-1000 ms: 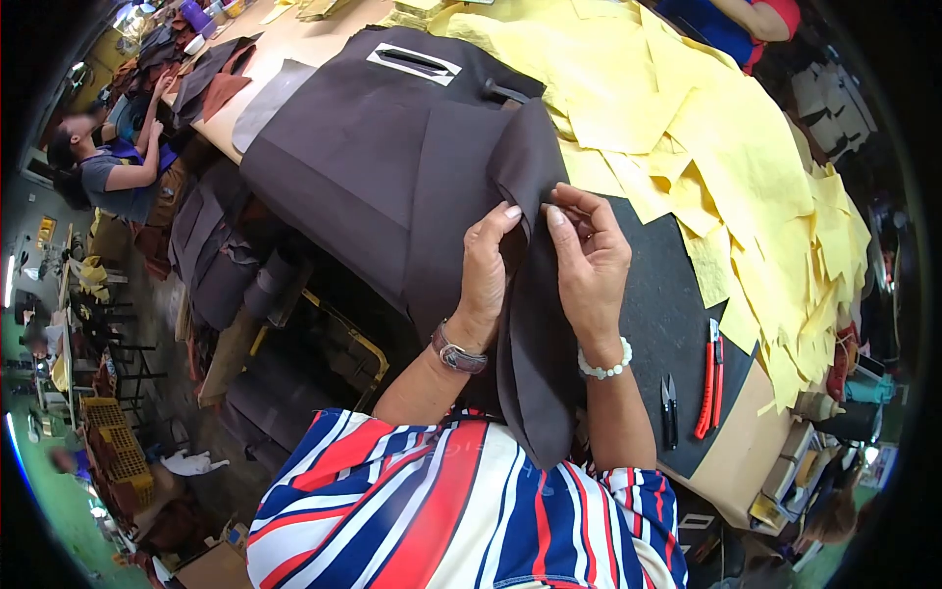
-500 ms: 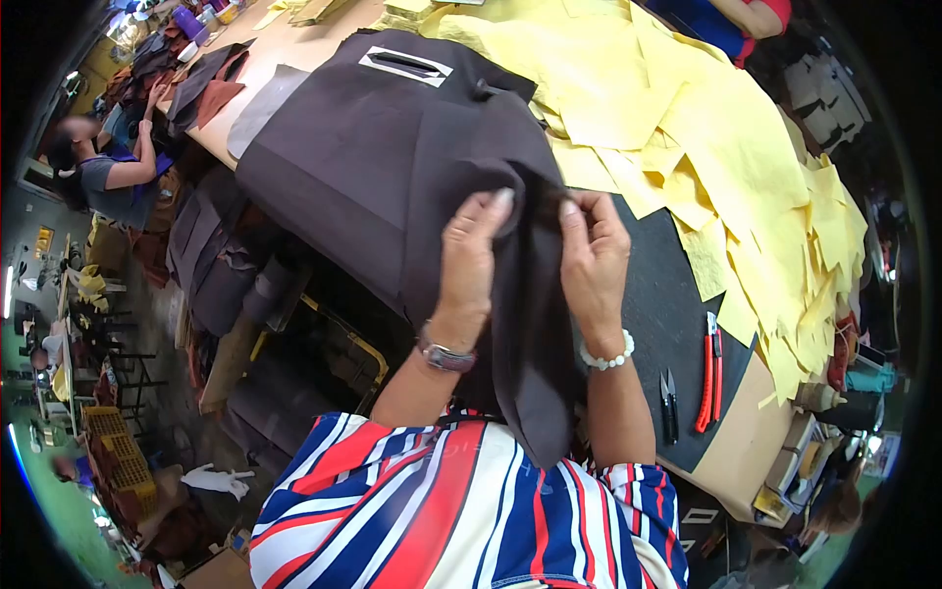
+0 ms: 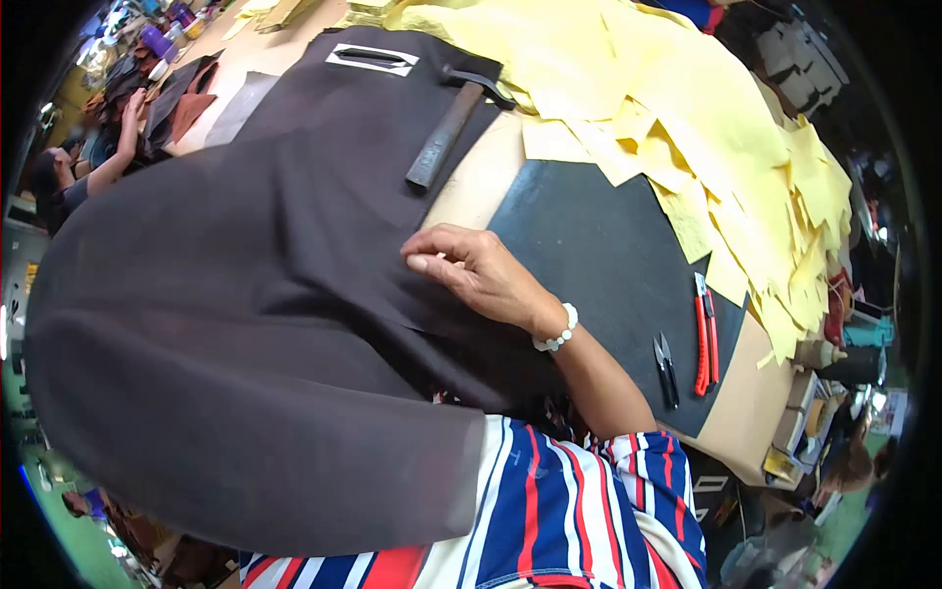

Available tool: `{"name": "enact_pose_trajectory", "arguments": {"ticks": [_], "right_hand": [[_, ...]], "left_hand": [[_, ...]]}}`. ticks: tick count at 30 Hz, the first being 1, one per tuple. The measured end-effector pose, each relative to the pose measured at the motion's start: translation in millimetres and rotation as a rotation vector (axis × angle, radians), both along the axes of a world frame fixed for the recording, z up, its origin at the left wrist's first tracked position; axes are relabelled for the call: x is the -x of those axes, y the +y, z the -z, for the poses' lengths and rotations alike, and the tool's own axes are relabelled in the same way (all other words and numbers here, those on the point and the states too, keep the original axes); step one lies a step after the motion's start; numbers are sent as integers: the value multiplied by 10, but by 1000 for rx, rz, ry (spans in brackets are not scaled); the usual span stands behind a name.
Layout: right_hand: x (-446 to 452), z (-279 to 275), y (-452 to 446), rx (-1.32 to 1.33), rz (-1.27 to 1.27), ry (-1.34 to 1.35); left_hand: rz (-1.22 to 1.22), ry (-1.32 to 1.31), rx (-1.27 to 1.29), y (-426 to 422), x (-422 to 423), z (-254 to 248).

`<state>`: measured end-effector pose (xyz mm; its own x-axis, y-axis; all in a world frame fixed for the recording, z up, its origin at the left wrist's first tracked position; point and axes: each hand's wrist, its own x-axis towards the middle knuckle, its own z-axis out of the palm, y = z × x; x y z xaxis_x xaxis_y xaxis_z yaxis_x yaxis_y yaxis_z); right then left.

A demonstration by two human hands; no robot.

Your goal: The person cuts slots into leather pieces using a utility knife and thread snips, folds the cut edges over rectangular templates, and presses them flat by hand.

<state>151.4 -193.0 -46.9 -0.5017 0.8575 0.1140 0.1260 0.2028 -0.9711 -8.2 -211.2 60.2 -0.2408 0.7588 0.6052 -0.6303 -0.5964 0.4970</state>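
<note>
A large dark brown sheet (image 3: 216, 344), leather or similar, drapes from the table across my lap, its near part lifted and bulging to the left. My left hand is hidden, apparently behind this sheet. Over the sheet's right side is my right hand (image 3: 486, 275), fingers curled and thumb near the index fingertip; whether it pinches anything is unclear. A hammer (image 3: 444, 137) lies on the sheet beyond that hand. At the sheet's far end is a pale-bordered slot (image 3: 373, 59) with a dark opening.
A black cutting mat (image 3: 579, 245) holds small thread snips (image 3: 666, 373) and a red utility knife (image 3: 705, 334). Yellow sheets (image 3: 648, 88) are heaped along the table's far right side. A co-worker (image 3: 74, 177) is at the far left.
The sheet has been unfolded and swung left, uncovering the hammer and more of the mat. My left hand has gone out of sight. My right hand has moved left.
</note>
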Motion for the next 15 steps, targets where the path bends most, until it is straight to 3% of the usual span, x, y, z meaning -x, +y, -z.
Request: {"name": "enact_pose_trajectory", "arguments": {"ticks": [6,8,11,12,15], "right_hand": [[-353,-301,-255,329,160,508],[-599,-390,-395,393,247,527],[-978,-372,-655,343,426,647],[-1098,-358,-749,314,499,595],[-1264,-403,-950,237,717,358]], "left_hand": [[-107,213,202,382,-650,21],[-190,402,254,599,-938,144],[-415,713,102,897,-1446,629],[-538,785,-8,999,-1644,854],[-597,938,-52,1117,-2048,1260]]}}
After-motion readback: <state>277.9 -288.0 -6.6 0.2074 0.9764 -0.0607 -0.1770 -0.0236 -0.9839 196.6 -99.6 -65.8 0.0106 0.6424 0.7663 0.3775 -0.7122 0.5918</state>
